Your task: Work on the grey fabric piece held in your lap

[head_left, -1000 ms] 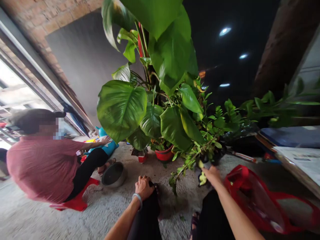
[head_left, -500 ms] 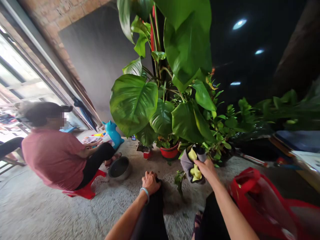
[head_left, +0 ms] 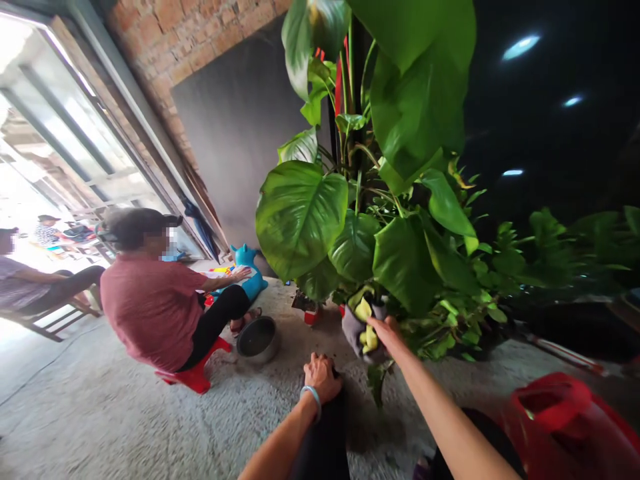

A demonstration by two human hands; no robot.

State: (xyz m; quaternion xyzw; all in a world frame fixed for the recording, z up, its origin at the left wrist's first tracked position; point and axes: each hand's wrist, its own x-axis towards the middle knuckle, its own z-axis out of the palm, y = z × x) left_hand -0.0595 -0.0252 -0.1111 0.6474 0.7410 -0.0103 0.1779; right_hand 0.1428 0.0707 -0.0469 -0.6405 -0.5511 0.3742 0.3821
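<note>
My right hand (head_left: 387, 333) grips a grey cloth bundle (head_left: 354, 331) with yellow shapes on it; its exact kind is unclear. The fingers close on its right side, partly hidden by the bundle. It hangs above the floor in front of a large leafy potted plant (head_left: 305, 217), whose lower leaves are close behind it. Lower down, a drooping green leaf (head_left: 376, 385) shows beneath the bundle. My left hand (head_left: 320, 377), with a pale bracelet (head_left: 314, 399) at the wrist, rests over my knee and holds nothing, its fingers bent but apart.
To the left a person in a pink shirt (head_left: 155, 293) sits on a red stool (head_left: 200, 373), near a grey basin (head_left: 259, 339) and a blue animal-shaped toy (head_left: 249, 272). Another person (head_left: 40, 283) sits farther left. A red bag (head_left: 560, 420) lies at the lower right.
My view has swung left, so the scene shifts rightward. My right hand has carried the cloth bundle leftward and slightly up. The seated person's arm now reaches to the blue toy.
</note>
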